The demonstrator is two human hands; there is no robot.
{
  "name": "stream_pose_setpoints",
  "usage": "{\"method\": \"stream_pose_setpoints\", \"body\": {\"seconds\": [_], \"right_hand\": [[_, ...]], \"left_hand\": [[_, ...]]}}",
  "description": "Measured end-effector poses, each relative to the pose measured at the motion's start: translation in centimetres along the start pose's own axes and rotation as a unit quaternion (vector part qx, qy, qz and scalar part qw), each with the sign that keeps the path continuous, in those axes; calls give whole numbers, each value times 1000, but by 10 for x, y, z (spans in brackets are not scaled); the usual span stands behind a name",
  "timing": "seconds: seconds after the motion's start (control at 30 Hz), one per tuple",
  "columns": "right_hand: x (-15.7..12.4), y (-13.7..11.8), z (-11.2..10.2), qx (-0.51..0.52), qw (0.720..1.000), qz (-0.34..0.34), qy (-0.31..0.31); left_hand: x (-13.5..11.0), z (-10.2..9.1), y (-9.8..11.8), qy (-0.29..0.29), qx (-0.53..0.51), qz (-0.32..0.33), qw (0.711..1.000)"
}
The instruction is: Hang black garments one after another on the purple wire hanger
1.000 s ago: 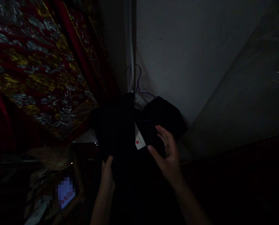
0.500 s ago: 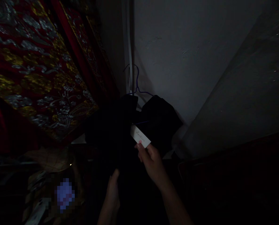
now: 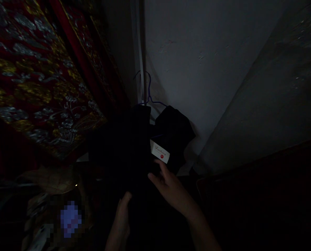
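A black garment (image 3: 134, 146) hangs on a thin purple wire hanger (image 3: 148, 91) in the corner where the pale wall (image 3: 202, 62) meets a red cloth embroidered in gold and silver (image 3: 40, 80). The hanger's hook seems caught up by the white conduit (image 3: 137, 52) that runs down the corner, which would explain why the garment drapes flat and faces the person.

A white paper tag with a red dot (image 3: 160, 153) lies on the garment's upper front near the collar, printed side out and tilted, probably dangling from a string too dark to see.

The right hand (image 3: 172, 190) is spread open, fingers loose. Its fingertips (image 3: 162, 166) are just below the tag's lower edge, resting on or just over the dark fabric and holding nothing.

The left hand (image 3: 122, 216) is lower, against the garment's front with the thumb up. The gloom hides whether it pinches the cloth or only steadies it.
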State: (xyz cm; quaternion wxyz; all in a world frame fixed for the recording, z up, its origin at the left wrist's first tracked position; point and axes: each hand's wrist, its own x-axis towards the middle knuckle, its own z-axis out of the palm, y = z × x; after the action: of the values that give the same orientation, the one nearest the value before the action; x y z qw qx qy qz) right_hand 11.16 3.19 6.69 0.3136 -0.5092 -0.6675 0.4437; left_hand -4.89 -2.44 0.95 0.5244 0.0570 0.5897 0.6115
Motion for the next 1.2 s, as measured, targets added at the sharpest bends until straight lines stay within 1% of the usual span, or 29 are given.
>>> {"method": "stream_pose_setpoints", "body": {"seconds": [0.1,0.13,0.17,0.2,0.23,0.27,0.3,0.33,0.37,0.4,0.43,0.47,0.5,0.53,0.57,0.6,0.63,0.67,0.73,0.8,0.87,0.97,1.07,1.2], "right_hand": [[1,5,-11,-24,999,-36,-4],[-2,8,-16,-28,999,-46,-8],[-7,10,-22,-30,998,-51,-10],[-13,12,-28,-33,998,-50,-10],[-21,14,-34,-36,998,-47,-5],[-29,15,-40,-41,998,-42,8],[-38,16,-44,-46,998,-39,31],[-46,16,-47,-49,996,-41,61],[-52,16,-48,-48,994,-46,91],[-57,15,-47,-42,991,-53,112],[-60,13,-45,-31,991,-59,119],[-61,11,-42,-16,992,-64,109],[-60,9,-38,2,994,-67,82],[-58,6,-34,23,996,-70,48],[-55,4,-29,41,996,-72,13],[-52,2,-26,56,995,-76,-18],[-48,0,-23,66,994,-80,-40],[-45,-1,-20,74,993,-82,-52],[-40,-1,-15,89,992,-81,-48],[-35,-1,-10,110,990,-82,-20],[-29,1,-6,135,986,-94,15],[-20,7,-1,154,980,-115,42],[-12,16,-2,132,982,-129,43],[-5,27,-12,67,985,-151,52]], "left_hand": [[5,1,2,5,-3,-20,1000],[7,1,4,15,-2,-9,1000],[10,2,7,24,-4,19,1000],[13,2,10,31,-7,64,997],[15,3,13,38,-10,124,992],[16,2,15,52,-9,197,979],[17,2,17,74,-2,276,958],[15,1,17,103,7,355,929],[12,0,16,135,17,427,894],[8,-1,14,155,28,485,860],[2,-1,11,142,49,526,837],[-5,-1,7,94,85,545,829],[-13,1,3,23,133,538,832],[-20,3,-1,-56,186,512,837],[-26,7,-6,-121,231,476,840],[-31,11,-9,-165,261,444,841],[-34,15,-12,-183,273,424,844],[-35,19,-14,-183,271,420,846],[-34,27,-14,-175,257,435,845],[-32,31,-11,-179,256,452,836],[-30,31,-7,-184,259,452,834],[-28,28,-4,-176,255,430,848],[-28,23,-4,-177,255,415,855],[-28,20,-5,-206,278,404,847]]}}
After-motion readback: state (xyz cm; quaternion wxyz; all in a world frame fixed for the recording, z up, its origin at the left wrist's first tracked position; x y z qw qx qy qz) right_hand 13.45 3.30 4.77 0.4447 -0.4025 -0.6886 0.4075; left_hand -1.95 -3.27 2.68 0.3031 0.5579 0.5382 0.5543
